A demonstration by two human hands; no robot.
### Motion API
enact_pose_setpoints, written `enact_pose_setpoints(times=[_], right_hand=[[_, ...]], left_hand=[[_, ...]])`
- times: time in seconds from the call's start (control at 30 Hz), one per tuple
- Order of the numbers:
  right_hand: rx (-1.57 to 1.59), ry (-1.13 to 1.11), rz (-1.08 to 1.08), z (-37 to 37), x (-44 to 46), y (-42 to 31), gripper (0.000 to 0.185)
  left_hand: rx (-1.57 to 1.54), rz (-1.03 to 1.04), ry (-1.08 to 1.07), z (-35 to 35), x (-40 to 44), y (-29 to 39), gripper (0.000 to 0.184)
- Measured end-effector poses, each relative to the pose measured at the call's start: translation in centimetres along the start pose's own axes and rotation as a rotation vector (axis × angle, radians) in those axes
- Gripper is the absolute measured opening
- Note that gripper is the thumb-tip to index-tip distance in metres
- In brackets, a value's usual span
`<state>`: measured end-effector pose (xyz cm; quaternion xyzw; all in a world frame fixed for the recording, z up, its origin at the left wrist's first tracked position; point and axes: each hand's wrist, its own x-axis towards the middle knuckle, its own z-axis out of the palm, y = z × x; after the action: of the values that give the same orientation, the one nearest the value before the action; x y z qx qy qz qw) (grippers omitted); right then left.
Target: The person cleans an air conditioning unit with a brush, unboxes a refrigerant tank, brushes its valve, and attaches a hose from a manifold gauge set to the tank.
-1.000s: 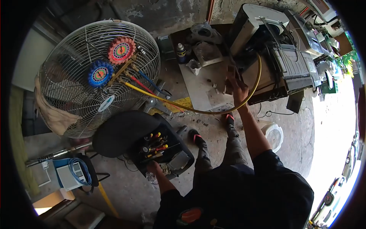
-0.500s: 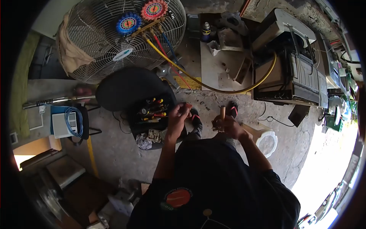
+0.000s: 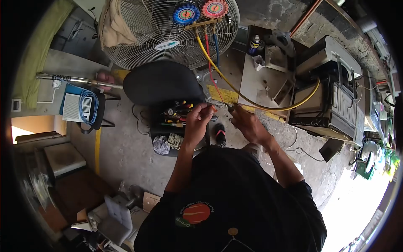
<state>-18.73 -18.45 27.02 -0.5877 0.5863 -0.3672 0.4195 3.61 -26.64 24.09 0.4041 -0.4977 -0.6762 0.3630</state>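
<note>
My left hand (image 3: 199,119) pinches a small orange-red piece (image 3: 214,108) between thumb and fingertips; its kind is too small to tell. Just to the right, my right hand (image 3: 248,125) is closed round a slim object with a dark end (image 3: 231,108), mostly hidden by the fingers. The two held things are close together but apart. Under and beside my left hand, a black chair-like seat (image 3: 168,130) carries several hand tools with yellow, red and black handles (image 3: 178,110). A crumpled silvery wad (image 3: 161,145) and a pale patterned part (image 3: 175,141) lie near its front.
Ahead stands a large fan (image 3: 147,50) with a blue gauge (image 3: 186,14) and a red gauge (image 3: 215,8) on its grille. A yellow hose (image 3: 260,107) loops right to an appliance (image 3: 331,105). A spray can (image 3: 254,44) stands on a board. Cable coil (image 3: 90,111) at left.
The view has shifted, so the surroundings sit differently. My right hand has moved forward and closer to the left; the tan cylinder sticking up from it no longer shows. Left still pinches the orange-red piece.
</note>
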Motion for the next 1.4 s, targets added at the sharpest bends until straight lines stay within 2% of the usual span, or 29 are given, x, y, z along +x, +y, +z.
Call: enact_pose_setpoints(times=[0.2,0.27,0.87,1.07,1.13,1.27,1.33,1.4], right_hand=[[0.010,-0.065,-0.082,0.4,0.9,-2.2,0.017],[0.040,-0.117,0.002,0.2,1.0,-2.2,0.019],[0.003,-0.112,-0.077,-0.7,0.2,-0.7,0.023],[-0.013,-0.119,-0.026,-1.0,0.0,-1.0,0.023],[-0.043,-0.109,-0.005,-1.3,0.1,-0.7,0.022],[-0.143,-0.144,-0.050,-2.3,0.7,-0.8,0.021],[-0.211,-0.166,-0.026,-2.2,1.1,-1.3,0.023],[-0.279,-0.182,0.005,-1.8,1.4,-1.5,0.024]], left_hand=[[0.091,0.054,0.001,-0.7,0.1,1.6,0.022],[0.129,0.067,-0.009,-0.8,0.2,1.6,0.022],[0.139,0.046,-0.108,0.0,0.8,1.2,0.021],[0.203,0.041,-0.119,0.3,0.6,1.1,0.019],[0.573,0.236,-0.158,0.4,0.6,2.2,0.015],[0.671,0.346,-0.213,0.5,0.9,1.6,0.014],[0.752,0.411,-0.325,1.4,0.9,2.1,0.014],[0.806,0.427,-0.322,1.7,0.9,1.7,0.013]])
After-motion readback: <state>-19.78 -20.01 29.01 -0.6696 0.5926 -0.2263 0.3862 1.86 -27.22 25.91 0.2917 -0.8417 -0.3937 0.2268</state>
